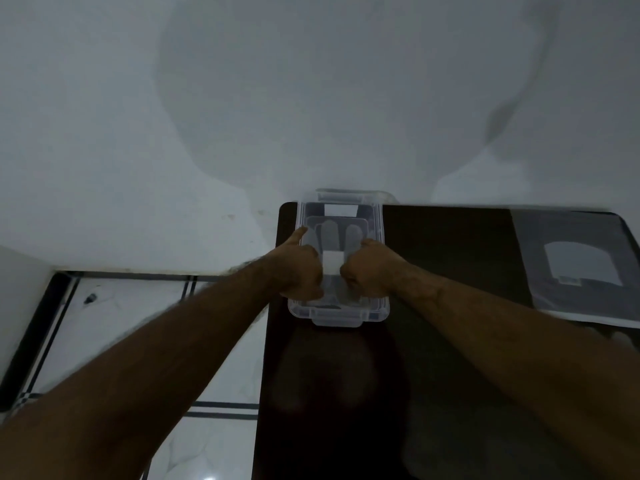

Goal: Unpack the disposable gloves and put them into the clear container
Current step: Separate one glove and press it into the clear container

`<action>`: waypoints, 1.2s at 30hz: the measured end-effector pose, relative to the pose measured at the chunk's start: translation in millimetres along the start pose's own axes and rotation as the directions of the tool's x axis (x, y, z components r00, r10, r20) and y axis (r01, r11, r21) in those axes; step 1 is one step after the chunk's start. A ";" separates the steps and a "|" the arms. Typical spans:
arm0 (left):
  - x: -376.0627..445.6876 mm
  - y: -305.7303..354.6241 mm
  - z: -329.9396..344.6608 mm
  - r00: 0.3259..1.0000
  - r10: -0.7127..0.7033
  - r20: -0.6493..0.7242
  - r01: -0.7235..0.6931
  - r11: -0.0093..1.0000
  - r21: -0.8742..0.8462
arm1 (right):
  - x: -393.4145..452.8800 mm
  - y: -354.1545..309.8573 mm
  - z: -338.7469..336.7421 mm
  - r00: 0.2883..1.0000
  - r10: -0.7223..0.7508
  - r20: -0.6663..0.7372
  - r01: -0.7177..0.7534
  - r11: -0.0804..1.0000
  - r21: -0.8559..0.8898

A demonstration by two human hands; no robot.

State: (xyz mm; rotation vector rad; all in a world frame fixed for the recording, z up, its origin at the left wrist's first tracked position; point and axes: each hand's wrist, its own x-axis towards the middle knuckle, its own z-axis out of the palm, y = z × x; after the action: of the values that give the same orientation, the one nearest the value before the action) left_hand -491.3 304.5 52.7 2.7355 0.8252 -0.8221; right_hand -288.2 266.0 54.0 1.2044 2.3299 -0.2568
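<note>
A clear plastic container [378,216] stands at the far left corner of a dark table [450,265]. Inside it lies a stack of translucent disposable gloves [354,234], fingers pointing away from me, with a white band across the middle. My left hand [300,270] and my right hand [371,269] are both down in the container. Each is closed on one side of the gloves at the white band. My left thumb lies along the container's left rim.
An opened flat plastic package [575,265] lies at the table's far right. A clear piece, perhaps the lid [353,193], shows behind the container against the white wall. White tiled floor [138,323] drops away left of the table.
</note>
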 end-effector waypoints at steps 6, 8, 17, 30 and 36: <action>11.7 0.9 1.1 0.995 -0.030 0.091 0.022 0.996 0.088 | 23.1 0.7 6.3 0.988 0.146 0.044 -0.144 0.988 -0.061; 13.1 2.1 -0.2 0.995 -0.041 0.088 0.031 0.993 0.118 | 26.4 1.9 5.0 0.986 0.167 0.023 -0.166 0.985 -0.045; 24.5 -3.9 -14.7 0.980 -0.182 -0.080 0.192 0.970 0.148 | 43.6 8.6 5.3 0.968 0.249 -0.024 -0.248 0.969 0.010; 53.2 -14.0 -12.7 0.968 -0.223 -0.115 0.246 0.935 0.258 | 47.6 10.8 -5.1 0.956 0.290 -0.046 -0.293 0.955 -0.054; 65.5 -12.3 -12.0 0.975 -0.192 -0.108 0.215 0.936 0.279 | 21.9 -18.7 2.6 0.979 0.206 0.005 -0.205 0.976 -0.079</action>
State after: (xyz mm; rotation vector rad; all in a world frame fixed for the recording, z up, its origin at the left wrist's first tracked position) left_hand -447.1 348.6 26.6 2.9896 1.1009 -0.9460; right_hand -312.9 269.6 39.4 1.3878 2.1622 -0.1001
